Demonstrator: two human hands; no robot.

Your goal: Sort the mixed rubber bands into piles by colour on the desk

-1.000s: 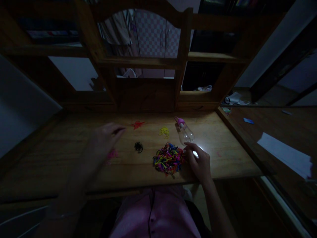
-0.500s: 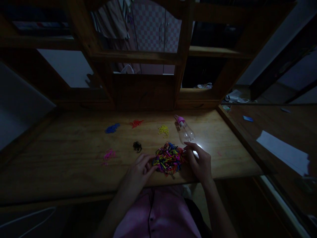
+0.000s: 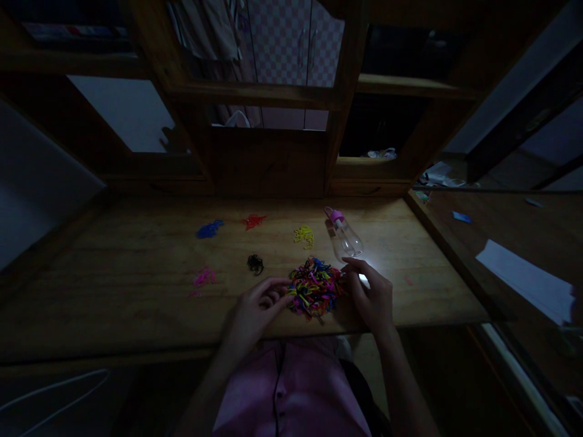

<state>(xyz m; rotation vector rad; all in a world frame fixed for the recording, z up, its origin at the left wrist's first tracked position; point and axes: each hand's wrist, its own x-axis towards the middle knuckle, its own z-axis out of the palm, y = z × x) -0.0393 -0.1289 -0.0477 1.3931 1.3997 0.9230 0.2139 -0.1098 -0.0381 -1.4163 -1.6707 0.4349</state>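
From afar I am looking down at a wooden bench point(image 3: 136, 303), where a mixed heap point(image 3: 316, 288) of small coloured pieces is lying near the front edge, between my two grips. My left grip point(image 3: 257, 303) is curling at the heap's left side, thumb and forefinger standing narrowly apart at its edge; I am not managing to tell whether they are pinching a piece. My right grip point(image 3: 373, 294) is resting at the heap's right side, fingers bent, and I cannot tell what, if anything, it is holding. Beyond the heap a yellow cluster point(image 3: 303, 235) is lying; left of it a red cluster point(image 3: 254, 221) and then a blue cluster point(image 3: 210, 229) are sitting, while a black cluster point(image 3: 255, 264) and a pink cluster point(image 3: 203, 277) are lying nearer to me. A clear bottle point(image 3: 348, 238) with a pink cap point(image 3: 337, 215) is lying just beyond my right grip, cap pointing away
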